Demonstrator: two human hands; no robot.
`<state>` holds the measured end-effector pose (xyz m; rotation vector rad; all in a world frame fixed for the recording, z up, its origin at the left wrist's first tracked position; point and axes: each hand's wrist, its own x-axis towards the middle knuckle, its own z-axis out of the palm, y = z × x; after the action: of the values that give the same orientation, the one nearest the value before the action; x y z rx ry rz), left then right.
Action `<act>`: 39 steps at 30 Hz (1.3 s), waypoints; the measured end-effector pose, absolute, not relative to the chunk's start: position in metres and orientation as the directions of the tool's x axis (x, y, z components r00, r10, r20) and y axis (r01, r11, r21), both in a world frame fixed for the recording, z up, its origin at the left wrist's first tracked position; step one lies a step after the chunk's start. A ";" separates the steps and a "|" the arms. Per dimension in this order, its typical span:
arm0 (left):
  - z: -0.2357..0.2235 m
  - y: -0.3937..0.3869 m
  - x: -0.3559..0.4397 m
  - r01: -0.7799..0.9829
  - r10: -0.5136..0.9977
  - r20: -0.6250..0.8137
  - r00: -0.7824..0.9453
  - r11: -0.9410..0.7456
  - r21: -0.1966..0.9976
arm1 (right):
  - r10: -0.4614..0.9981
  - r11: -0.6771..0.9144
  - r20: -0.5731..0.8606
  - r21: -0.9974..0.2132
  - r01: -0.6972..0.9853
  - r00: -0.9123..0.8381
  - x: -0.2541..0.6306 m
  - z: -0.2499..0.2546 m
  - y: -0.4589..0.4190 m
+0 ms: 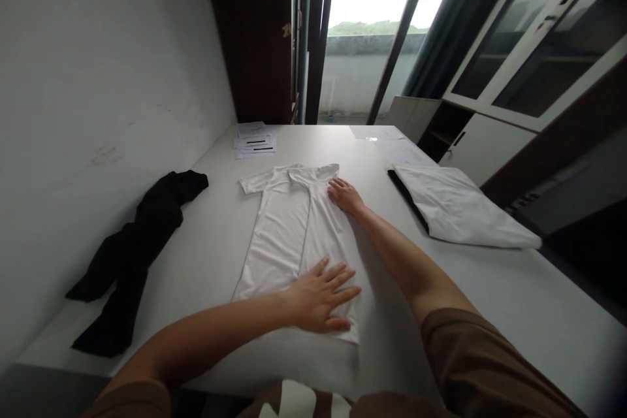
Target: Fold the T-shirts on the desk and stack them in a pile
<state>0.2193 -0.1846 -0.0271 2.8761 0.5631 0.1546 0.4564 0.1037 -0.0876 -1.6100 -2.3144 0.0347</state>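
A white short-sleeved T-shirt (281,228) lies on the white table in front of me. Its right side is folded over toward the middle, while the left sleeve sticks out to the left. My left hand (321,297) rests flat with spread fingers on the folded part near the hem. Farther up, my right hand (345,196) touches the shirt's right edge below the collar, its fingers extended and palm down. Some of the hem is hidden under my left hand and forearm.
Black clothing (140,251) lies crumpled along the wall at left. A folded white garment (460,206) rests on something black at right. Papers (255,140) lie on the table's (206,313) far left corner, and clear sheets (386,144) at far right. Cabinets (499,137) stand beyond.
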 end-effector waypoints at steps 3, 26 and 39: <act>-0.026 -0.190 0.218 0.376 0.402 0.091 0.911 -0.902 0.210 | 0.941 0.333 0.133 -0.189 0.924 -0.312 0.458 -0.088 0.106; -0.019 -0.068 0.159 0.442 0.814 0.400 0.422 -0.570 0.693 | 0.855 0.492 0.320 -0.252 0.833 -0.408 0.447 -0.084 0.067; -0.074 0.062 0.033 0.824 0.914 0.248 -0.323 0.143 0.548 | 0.903 0.408 0.245 -0.227 0.884 -0.353 0.420 -0.080 0.060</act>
<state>0.0327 0.0618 -0.0739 1.7350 2.2609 0.9273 0.4200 0.0597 -0.0800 -1.5461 -2.3392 0.0782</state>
